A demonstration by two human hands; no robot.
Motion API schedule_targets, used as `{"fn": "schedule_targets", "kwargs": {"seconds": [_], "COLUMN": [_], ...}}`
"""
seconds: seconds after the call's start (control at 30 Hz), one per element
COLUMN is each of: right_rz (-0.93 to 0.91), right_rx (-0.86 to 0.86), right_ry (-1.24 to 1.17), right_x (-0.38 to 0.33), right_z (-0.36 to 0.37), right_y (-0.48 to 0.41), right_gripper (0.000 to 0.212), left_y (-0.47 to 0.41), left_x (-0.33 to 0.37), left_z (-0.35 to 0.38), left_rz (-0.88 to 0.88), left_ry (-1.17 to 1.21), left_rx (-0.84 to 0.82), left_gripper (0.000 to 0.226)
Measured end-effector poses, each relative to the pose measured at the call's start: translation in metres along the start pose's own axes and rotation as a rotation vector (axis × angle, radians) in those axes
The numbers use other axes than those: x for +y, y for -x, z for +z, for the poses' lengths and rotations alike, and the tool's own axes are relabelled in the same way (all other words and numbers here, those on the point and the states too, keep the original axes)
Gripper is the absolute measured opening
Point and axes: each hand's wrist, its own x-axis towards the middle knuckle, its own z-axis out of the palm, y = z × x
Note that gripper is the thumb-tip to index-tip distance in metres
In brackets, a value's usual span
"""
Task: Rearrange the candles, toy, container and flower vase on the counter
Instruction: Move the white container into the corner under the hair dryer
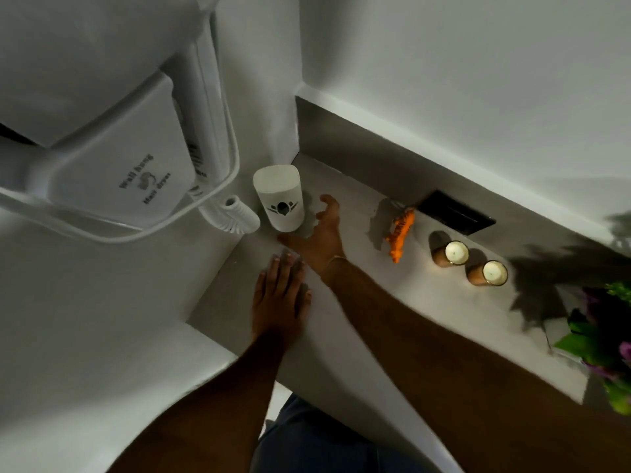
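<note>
1. Flat on the desk (392,322) nearest me, left hand (280,302) lies released, grasping nothing.
2. Right hand (321,233) is spread and empty just beside the white container (280,203), standing by the corner wall.
3. Reaching carelessly, it could tip that container against the dryer hose (235,216).
4. Orange toy (401,233) and candles (456,253) stand further right.

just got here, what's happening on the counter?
A person is tidying a counter. The right hand, fingers spread and empty, sits just right of the white container; contact can't be told. The left hand lies flat on the counter. The orange toy, two candles and the flower vase stand untouched to the right.
</note>
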Motion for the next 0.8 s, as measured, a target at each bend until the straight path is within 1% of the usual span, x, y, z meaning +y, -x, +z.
{"fn": "schedule_targets", "kwargs": {"seconds": [0.07,0.1,0.17,0.27,0.33,0.4,0.47,0.5,0.57,0.6,0.73,0.8], "right_rz": [-0.001,-0.010,-0.011,-0.024,-0.067,-0.100,-0.127,-0.135,-0.144,-0.142,-0.132,-0.138], "right_rx": [0.039,0.057,0.124,0.272,0.333,0.372,0.416,0.434,0.455,0.454,0.420,0.424], "right_ry": [-0.071,-0.075,-0.056,0.015,0.066,0.098,0.073,0.048,0.003,-0.016,-0.055,-0.041], "right_x": [0.005,0.008,0.013,0.014,0.014,0.012,0.009,0.007,-0.002,-0.005,-0.019,-0.026], "right_z": [0.022,0.031,0.044,0.054,0.055,0.053,0.049,0.047,0.041,0.037,0.029,0.029], "right_y": [-0.013,-0.017,-0.022,-0.025,-0.030,-0.034,-0.041,-0.046,-0.061,-0.070,-0.103,-0.116], "right_gripper": [0.117,0.115,0.109,0.096,0.087,0.080,0.075,0.073,0.070,0.069,0.079,0.079], "left_y": [-0.002,-0.003,-0.005,-0.006,-0.008,-0.008,-0.008,-0.007,-0.007,-0.006,-0.009,-0.011], "left_x": [-0.006,-0.008,-0.015,-0.021,-0.022,-0.019,-0.013,-0.010,-0.009,-0.008,-0.010,-0.013], "left_z": [0.010,0.014,0.024,0.033,0.032,0.025,0.018,0.015,0.013,0.015,0.023,0.026], "left_rz": [0.016,0.021,0.013,0.039,0.044,0.043,0.019,0.007,0.017,0.016,-0.023,-0.017], "left_ry": [-0.033,-0.052,-0.083,-0.161,-0.153,-0.119,-0.071,-0.026,0.038,0.055,0.046,0.030], "left_rx": [0.018,0.002,-0.057,-0.087,-0.103,-0.080,-0.059,-0.022,0.087,0.113,0.095,0.073], "left_gripper": [0.059,0.062,0.068,0.064,0.065,0.061,0.058,0.059,0.058,0.059,0.067,0.069]}}
